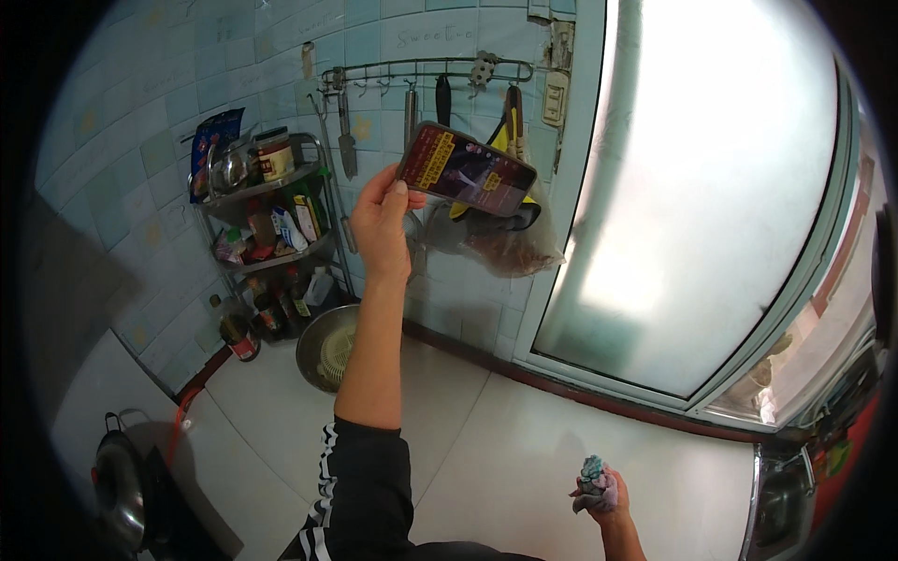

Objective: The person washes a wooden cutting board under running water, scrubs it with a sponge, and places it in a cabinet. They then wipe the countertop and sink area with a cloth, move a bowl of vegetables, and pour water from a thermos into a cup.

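Observation:
My left hand is raised in front of the tiled wall and grips one end of a smartphone. The phone is tilted, its lit screen towards me, bearing writing and a picture. Low on the right, my right hand clutches a crumpled cloth, greyish purple with a blue-green part on top. Below both hands spreads a white countertop. Part of a metal basin with a pale plastic strainer in it is hidden behind my left forearm.
A tiered metal rack holds jars, packets and bottles in the corner. Utensils and a plastic bag hang from a wall rail. A wok stands at lower left, a sink at lower right. A frosted sliding window fills the right.

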A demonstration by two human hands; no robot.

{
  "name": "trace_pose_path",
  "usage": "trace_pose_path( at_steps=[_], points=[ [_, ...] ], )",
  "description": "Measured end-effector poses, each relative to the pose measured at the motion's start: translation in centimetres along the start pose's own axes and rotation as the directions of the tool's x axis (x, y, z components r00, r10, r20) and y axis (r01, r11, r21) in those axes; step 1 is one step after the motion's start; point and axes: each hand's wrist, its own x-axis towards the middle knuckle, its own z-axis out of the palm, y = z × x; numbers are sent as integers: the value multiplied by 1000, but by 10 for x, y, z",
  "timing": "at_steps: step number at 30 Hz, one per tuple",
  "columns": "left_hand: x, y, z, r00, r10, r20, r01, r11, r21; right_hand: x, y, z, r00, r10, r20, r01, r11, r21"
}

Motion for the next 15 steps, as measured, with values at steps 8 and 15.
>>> trace_pose_path(
  at_steps=[8,15],
  points=[
    [2,-7,1,999,-15,41,16,1000,-25,8,3,-10,998,39,47,-40,999,4],
    [5,-14,-3,998,-4,61,6,999,-37,12,5,-9,995,81,57,-85,995,61]
  ],
)
